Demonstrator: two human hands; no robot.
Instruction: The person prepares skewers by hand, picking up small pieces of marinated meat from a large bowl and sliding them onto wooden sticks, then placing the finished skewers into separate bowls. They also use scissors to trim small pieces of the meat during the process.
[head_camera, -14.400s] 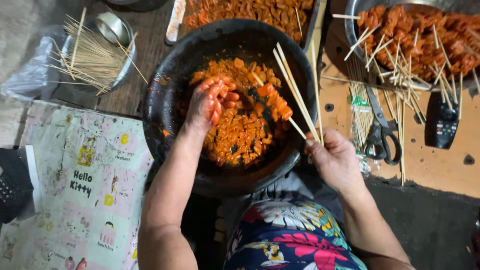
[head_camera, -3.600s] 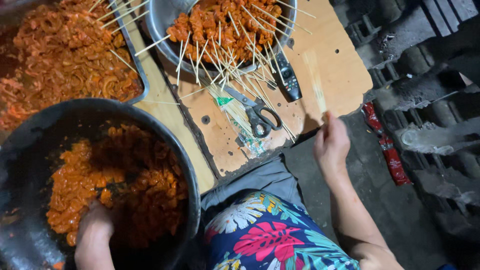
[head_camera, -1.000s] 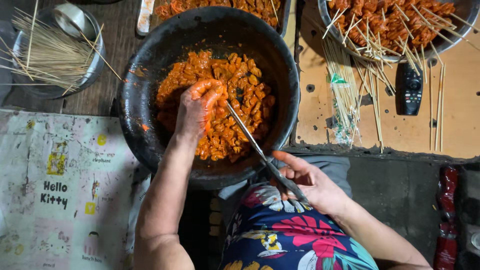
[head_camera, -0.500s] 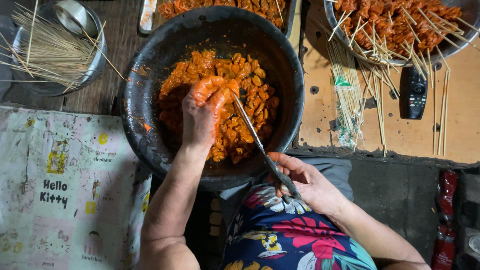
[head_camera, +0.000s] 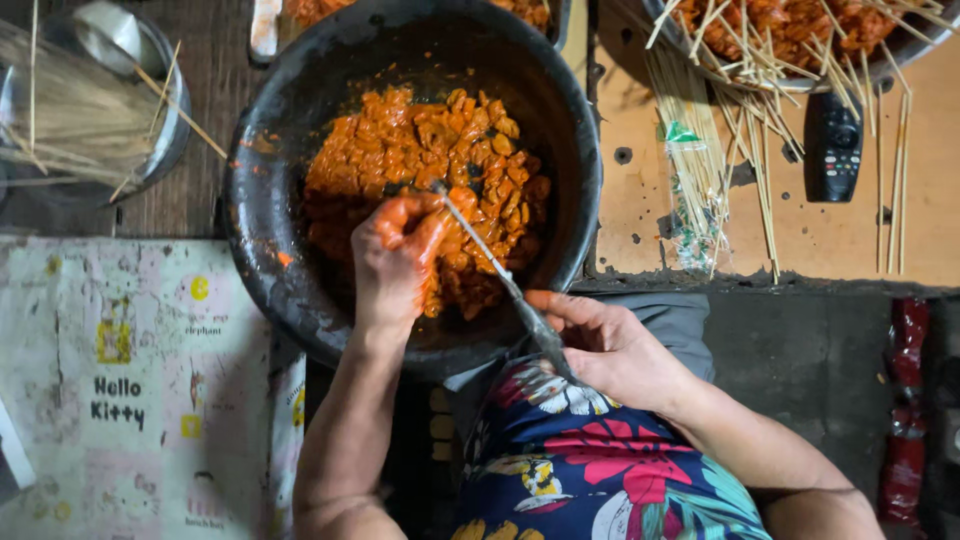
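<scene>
Close to the body, the right hand (head_camera: 610, 345) grips a thin skewer (head_camera: 500, 280) pointing toward 11 o'clock. Further, left hand (head_camera: 395, 255) fingers pinch an orange meat piece (head_camera: 462, 200) at its tip, inside the black bowl (head_camera: 270, 270). Better to push the piece straight, centred, away from fingertips.

A matt, blackened metal bowl (head_camera: 300, 290) of glossy, sauce-coated meat (head_camera: 440, 170) is seen — wooden skewers (head_camera: 720, 180), a rough board (head_camera: 820, 240) — beside printed paper (head_camera: 130, 380).
</scene>
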